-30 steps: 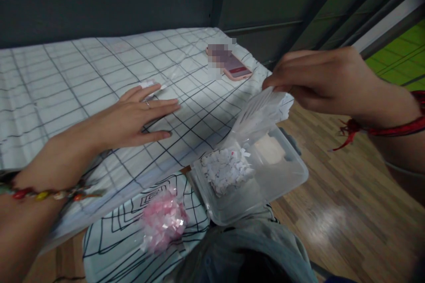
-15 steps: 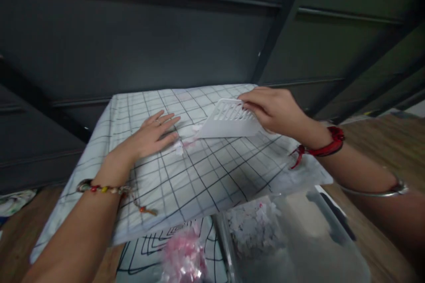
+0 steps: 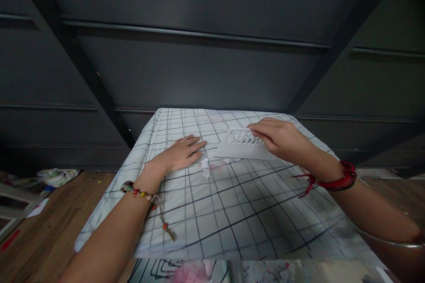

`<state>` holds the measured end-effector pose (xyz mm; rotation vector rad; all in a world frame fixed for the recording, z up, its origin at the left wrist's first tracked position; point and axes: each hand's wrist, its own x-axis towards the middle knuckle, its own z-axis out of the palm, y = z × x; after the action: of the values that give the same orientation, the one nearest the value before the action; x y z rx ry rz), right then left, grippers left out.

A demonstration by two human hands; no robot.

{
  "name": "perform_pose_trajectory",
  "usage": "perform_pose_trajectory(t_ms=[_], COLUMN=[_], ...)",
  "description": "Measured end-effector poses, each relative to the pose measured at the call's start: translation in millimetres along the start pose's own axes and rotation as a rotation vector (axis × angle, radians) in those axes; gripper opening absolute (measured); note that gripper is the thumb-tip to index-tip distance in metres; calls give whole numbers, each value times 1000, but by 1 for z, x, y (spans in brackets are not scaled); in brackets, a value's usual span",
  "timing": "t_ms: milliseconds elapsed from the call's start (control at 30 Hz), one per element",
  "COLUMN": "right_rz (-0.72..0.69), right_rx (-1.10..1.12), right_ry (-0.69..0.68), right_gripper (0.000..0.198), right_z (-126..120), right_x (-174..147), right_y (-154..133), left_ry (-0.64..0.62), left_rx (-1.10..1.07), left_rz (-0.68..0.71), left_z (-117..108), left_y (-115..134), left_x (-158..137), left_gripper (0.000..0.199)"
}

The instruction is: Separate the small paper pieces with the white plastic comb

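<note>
My left hand lies on the checked cloth, fingers spread and holding nothing. Just right of its fingertips are small white paper scraps, with a faint pink patch beside them. My right hand grips a white plastic piece by its upper right corner, thumb against fingers. The piece is flat, with a row of slots along the top. It is tilted, its long lower edge down at the cloth close to more small scraps. My fingers hide its right end.
At the bottom edge, partly cut off, are a pink bundle and a container of white scraps. A dark panelled wall rises behind the table. On the wooden floor at left lies a crumpled bag near a pale frame.
The view has swung left and up, so the container and pink bundle now show only at the bottom edge. The white piece stays in my right hand; my left hand remains flat on the cloth.
</note>
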<state>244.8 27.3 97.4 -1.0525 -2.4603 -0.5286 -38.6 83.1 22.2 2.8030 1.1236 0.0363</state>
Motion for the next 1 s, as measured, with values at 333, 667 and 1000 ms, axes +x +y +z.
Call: perform_pose_trajectory(t_ms=[333,667,1000], right_rz=[-1,-9,34], right_rx=[-60,-35,-32], right_ry=[-124,-115,-78], right_gripper=[33,31,33], right_z=[-14,-22,-19], right_x=[-12,-3,-13], right_y=[-28,-45,-41], left_ry=[-39,-44,-61], left_rx=[-35,-52,-99], left_rz=[-3,-4,16], left_z=[-1,2,-3], left_y=[7,5,11], left_x=[-1,-1,-3], left_gripper=[50,52,72])
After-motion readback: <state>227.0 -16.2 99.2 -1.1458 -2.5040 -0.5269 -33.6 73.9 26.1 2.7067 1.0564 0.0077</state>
